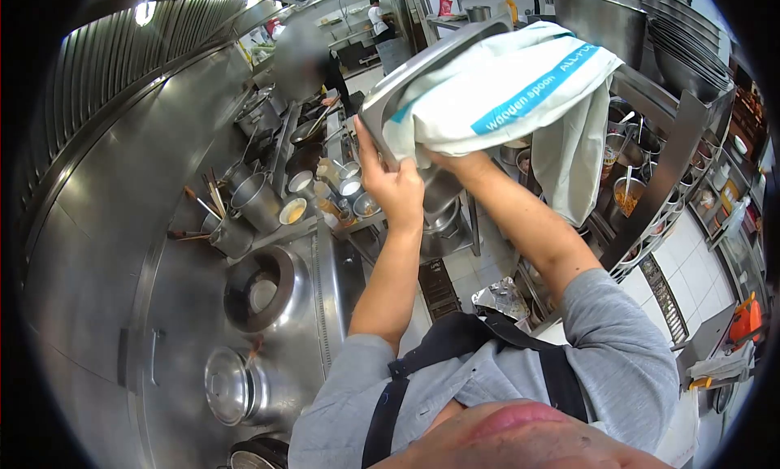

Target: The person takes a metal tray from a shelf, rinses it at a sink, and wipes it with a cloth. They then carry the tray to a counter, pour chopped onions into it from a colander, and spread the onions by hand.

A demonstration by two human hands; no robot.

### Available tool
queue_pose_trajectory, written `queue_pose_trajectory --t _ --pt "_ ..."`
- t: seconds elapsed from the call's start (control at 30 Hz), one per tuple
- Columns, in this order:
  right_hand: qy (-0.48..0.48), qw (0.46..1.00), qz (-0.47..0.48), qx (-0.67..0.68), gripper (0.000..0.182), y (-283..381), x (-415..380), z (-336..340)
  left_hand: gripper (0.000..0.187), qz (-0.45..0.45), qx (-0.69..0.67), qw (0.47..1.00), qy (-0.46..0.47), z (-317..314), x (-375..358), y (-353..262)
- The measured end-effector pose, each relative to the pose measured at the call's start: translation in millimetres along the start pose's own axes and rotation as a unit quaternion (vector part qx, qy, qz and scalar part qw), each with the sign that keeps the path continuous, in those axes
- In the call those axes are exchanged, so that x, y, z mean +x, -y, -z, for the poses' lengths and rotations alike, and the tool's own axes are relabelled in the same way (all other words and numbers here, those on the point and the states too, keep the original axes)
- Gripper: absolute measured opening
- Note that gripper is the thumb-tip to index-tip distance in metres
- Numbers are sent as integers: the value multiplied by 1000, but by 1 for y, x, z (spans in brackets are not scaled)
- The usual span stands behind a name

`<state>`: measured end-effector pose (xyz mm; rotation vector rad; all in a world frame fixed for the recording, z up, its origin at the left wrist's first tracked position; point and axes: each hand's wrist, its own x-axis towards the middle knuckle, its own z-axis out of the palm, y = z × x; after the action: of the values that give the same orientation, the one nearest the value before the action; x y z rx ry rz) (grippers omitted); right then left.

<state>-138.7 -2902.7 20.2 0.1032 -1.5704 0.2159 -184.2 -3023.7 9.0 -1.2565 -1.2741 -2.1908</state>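
Observation:
My left hand (392, 189) grips the near corner of a deep metal tray (375, 108), thumb on one side and fingers on the other. The tray is raised and tilted in front of me. A white sack (455, 108) with a blue band reading "wooden spoon" lies bunched against the tray's open side, and a loose flap hangs down at the right. My right hand (452, 162) is beneath the sack at its near edge; the sack covers its fingers, so their grip is hidden.
Left is a steel cooking range with a wok burner (264, 290), a lidded pot (227, 385) and a utensil pot (231, 235). Seasoning bowls (294, 211) stand beyond. On the right, a metal rack (666, 160) holds stacked bowls and food pots. People stand farther back.

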Motion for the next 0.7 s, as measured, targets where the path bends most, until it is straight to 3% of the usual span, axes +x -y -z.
queue_pose_trajectory --t 0.07,0.13,0.2,0.3,0.37,0.4,0.47,0.53,0.57,0.6,0.67,0.7 --pt "72 992 -80 -63 21 -36 11 16 85 19 -26 999 2 5 -3 -8" --pt "69 981 -118 -138 21 -83 23 34 86 26 -76 997 -10 7 -4 -24" --pt "64 971 -97 -209 22 -109 21 51 87 28 -48 998 -14 12 -4 -26" --pt "126 947 16 -294 22 -89 9 65 85 -17 -76 996 -35 9 4 -35" --pt "199 935 31 -291 22 -66 4 64 84 -16 -87 996 -32 5 5 -34" --pt "301 897 -20 -322 25 -81 -9 52 83 -14 -101 994 -26 1 4 -34" --pt "220 966 -38 -134 25 -39 -18 48 84 -6 -110 994 -22 -6 2 -26" --pt "243 965 -2 -93 25 -5 -26 25 84 -31 -127 990 -45 -17 2 -15" --pt "211 974 -67 -43 27 14 -26 23 82 -20 -138 988 -59 -22 2 -17" --pt "139 958 -186 167 24 32 -22 26 82 -19 -140 988 -57 -23 2 -16" --pt "167 978 -120 37 21 28 -18 25 80 -10 -157 986 -53 -22 4 -17" --pt "165 978 -122 38 21 26 -15 23 78 -18 -143 988 -56 -24 4 -18"
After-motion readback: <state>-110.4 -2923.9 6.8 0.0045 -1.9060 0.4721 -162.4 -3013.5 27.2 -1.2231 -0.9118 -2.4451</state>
